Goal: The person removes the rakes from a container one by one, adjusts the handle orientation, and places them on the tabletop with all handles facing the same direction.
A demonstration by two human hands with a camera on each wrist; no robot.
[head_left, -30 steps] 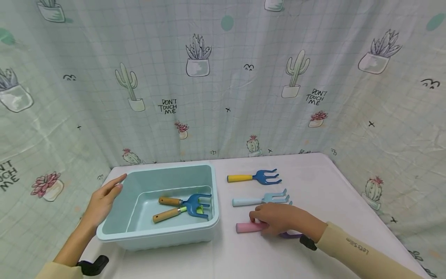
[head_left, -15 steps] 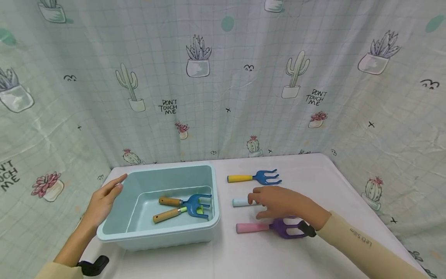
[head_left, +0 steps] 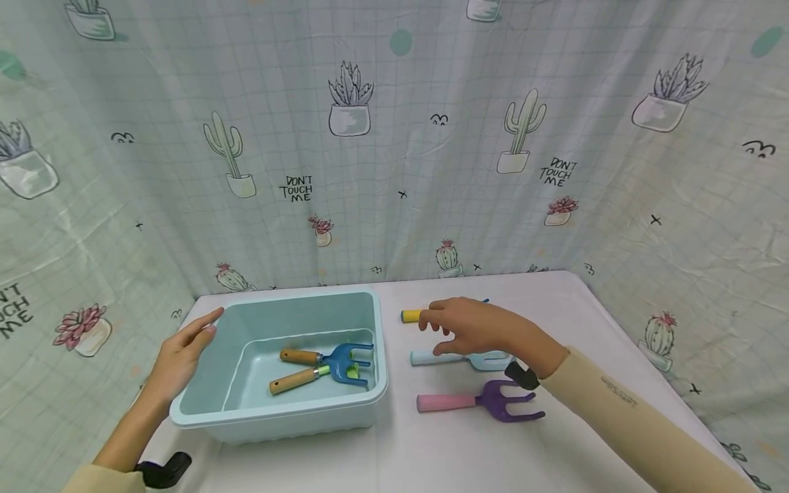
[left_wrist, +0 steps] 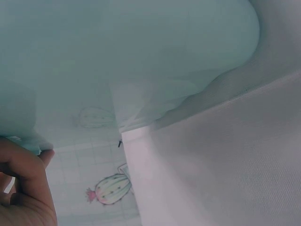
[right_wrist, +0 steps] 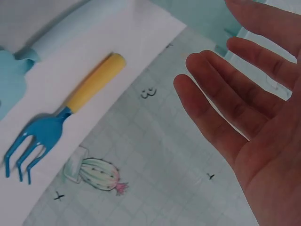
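My left hand grips the left rim of a pale blue plastic basin; bent fingers show against the rim in the left wrist view. My right hand hovers with loose, spread fingers and holds nothing. Under it, a hand rake with blue tines and yellow handle is partly hidden in the head view. A light blue hand rake lies just nearer. Nearest the front lies a hand fork with a pink handle and purple tines.
Inside the basin, a blue hand fork with a wooden handle overlaps a green-necked tool with a wooden handle. A white table carries everything. Cactus-printed cloth hangs behind and along both sides.
My right hand has let go of the pink-handled fork, leaving it on the table, and moved away over the light blue rake toward the yellow-handled one. My left hand has stayed put.
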